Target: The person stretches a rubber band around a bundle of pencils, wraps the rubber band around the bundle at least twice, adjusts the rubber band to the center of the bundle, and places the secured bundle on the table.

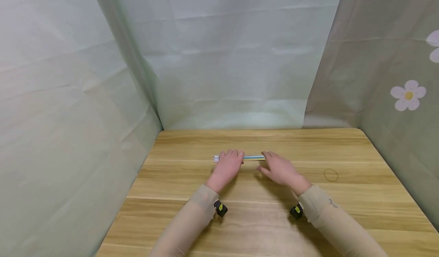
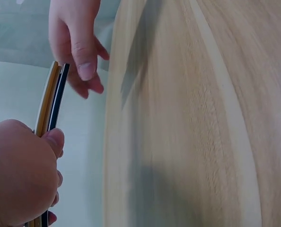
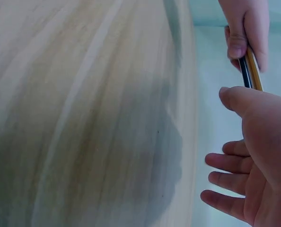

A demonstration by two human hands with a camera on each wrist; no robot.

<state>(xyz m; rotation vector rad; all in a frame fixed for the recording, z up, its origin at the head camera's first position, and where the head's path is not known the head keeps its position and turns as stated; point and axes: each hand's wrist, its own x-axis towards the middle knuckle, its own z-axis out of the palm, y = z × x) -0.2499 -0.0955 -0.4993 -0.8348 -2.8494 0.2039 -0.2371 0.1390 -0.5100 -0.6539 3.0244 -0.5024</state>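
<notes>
My left hand [image 1: 229, 163] grips a bundle of slim sticks [image 1: 253, 158] held crosswise over the far half of the table. White, blue and yellow stripes show along the bundle in the head view; from the left wrist, black and ochre sticks [image 2: 54, 101] stand side by side past the thumb. Its left end pokes out beyond my left hand. At the other end is my right hand [image 1: 282, 168], fingers loosely extended and thumb apart. In the right wrist view the right hand's fingers [image 3: 225, 163] are spread and curl round nothing.
A thin loop like a rubber band [image 1: 324, 173] lies on the wooden table [image 1: 260, 230] to the right of my right hand. Pale cloth [image 1: 233, 70] hangs behind the table's far edge and along both sides, with flower prints at right.
</notes>
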